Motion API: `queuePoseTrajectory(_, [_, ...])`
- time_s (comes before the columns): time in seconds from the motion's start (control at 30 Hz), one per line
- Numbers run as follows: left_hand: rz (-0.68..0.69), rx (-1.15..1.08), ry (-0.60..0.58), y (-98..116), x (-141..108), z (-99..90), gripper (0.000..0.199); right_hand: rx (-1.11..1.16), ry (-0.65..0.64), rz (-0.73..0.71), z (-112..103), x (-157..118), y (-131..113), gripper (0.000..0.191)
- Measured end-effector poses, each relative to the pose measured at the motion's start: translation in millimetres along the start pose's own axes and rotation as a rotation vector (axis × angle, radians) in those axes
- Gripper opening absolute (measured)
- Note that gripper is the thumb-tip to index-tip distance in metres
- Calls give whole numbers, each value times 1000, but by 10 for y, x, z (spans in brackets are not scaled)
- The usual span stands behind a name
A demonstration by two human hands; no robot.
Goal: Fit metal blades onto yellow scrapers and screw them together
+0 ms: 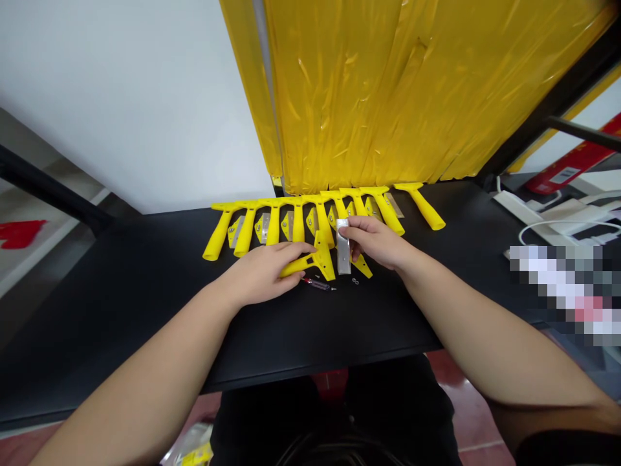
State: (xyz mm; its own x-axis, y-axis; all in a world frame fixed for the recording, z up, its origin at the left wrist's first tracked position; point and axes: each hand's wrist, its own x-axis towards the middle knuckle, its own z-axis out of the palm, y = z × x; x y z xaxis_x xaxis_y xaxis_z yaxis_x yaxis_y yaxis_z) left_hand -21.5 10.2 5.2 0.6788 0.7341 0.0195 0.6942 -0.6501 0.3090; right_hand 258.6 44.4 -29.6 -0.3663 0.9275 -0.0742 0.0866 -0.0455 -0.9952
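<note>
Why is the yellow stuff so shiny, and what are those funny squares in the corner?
In the head view, the yellow plastic sheet has bright glare along its creases; the blocky patch at the right is pixelated, so nothing shows through it; and the edge of the black table looks slanted, probably from lens distortion.

Ten yellow scraper handles [422, 207] (nine in a row), one steel blade [343, 249]; two hands [376, 243], two small washers [354, 281]

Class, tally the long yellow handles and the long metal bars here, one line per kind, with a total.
Long yellow handles: 10
Long metal bars: 1
Total: 11
</note>
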Motion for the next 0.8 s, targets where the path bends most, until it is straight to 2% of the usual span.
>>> queuePoseTrajectory(0.1, [16,-6,8,-10,-2,2,49,-31,35,-68,-40,-19,-46,31])
queuePoseTrajectory(0.2, [27,0,15,-13,-8,3,48,-108,119,-272,-86,-84,-133,30])
queuePoseTrajectory(0.27, [25,4,24,-12,-11,4,48,-233,127,-428,-94,-141,-195,27])
queuePoseTrajectory(0.37, [16,-3,38,-11,-12,6,48,-445,28,-624,-67,-204,-245,16])
queuePoseTrajectory(0.43, [-1,-4,43,-10,-8,5,48,-540,-76,-705,-44,-217,-238,16])
queuePoseTrajectory(0.5, [-24,-2,48,-5,-4,0,48,-584,-140,-744,-33,-210,-211,22])
queuePoseTrajectory(0.6, [-33,-5,53,7,-2,-11,47,-606,-117,-766,-33,-188,-172,28])
queuePoseTrajectory(0.7, [-17,-10,58,14,-6,-16,48,-618,-103,-743,-35,-173,-157,30])
queuePoseTrajectory(0.8, [-7,-6,64,8,-12,-11,50,-616,-163,-714,-30,-167,-161,29])
